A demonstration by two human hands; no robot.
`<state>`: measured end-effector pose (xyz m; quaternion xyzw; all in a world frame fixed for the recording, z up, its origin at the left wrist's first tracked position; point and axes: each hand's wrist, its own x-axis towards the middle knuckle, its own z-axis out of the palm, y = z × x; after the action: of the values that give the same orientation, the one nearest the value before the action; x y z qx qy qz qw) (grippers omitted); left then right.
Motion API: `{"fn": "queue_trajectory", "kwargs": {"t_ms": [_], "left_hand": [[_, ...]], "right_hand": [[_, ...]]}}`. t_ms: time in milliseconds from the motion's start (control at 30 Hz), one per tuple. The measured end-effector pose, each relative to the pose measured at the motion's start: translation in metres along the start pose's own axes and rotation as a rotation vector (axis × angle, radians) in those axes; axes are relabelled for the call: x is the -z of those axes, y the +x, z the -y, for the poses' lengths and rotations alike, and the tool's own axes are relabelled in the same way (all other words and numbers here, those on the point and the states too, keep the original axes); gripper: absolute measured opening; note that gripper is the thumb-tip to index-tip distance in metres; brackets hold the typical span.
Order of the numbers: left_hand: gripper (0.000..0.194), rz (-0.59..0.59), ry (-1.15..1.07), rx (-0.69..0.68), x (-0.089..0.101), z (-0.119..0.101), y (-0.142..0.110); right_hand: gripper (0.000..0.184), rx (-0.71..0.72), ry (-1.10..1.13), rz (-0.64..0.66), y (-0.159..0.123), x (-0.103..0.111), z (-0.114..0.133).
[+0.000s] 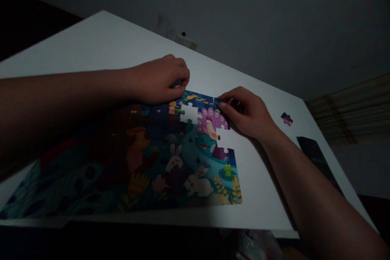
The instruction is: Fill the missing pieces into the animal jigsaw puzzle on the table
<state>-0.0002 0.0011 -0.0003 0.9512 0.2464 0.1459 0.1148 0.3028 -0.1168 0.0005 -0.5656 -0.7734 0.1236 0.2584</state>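
Observation:
A colourful jigsaw puzzle (195, 162) with rabbits, a frog and a purple peacock lies on the white table, largely joined together. One gap shows left of the peacock and another at the right edge. My left hand (167, 79) rests at the far edge of the puzzle, fingers curled in and thumb against the edge; I see nothing in it. At the far right corner my right hand (248, 111) pinches a dark blue puzzle piece (216, 102), which sits against the peacock part. A narrow slit shows beside this piece. My left forearm hides part of the puzzle.
A loose purple and blue puzzle piece (287, 119) lies to the right on the table (100, 40). Near the right edge is a dark flat object (317, 158), perhaps a phone. A power strip (186, 42) sits by the wall behind the table.

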Motion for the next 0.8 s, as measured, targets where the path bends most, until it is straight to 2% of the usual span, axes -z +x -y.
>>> {"fn": "queue_trajectory", "kwargs": {"t_ms": [133, 800], "left_hand": [[0.025, -0.007, -0.026, 0.012, -0.0005, 0.0006, -0.0001], [0.026, -0.048, -0.047, -0.017, -0.0046, 0.0079, 0.0004]], "right_hand": [[0.034, 0.047, 0.022, 0.048, -0.0011, 0.0041, -0.0013], [0.025, -0.024, 0.198, 0.086, -0.0035, 0.0034, -0.0021]]}}
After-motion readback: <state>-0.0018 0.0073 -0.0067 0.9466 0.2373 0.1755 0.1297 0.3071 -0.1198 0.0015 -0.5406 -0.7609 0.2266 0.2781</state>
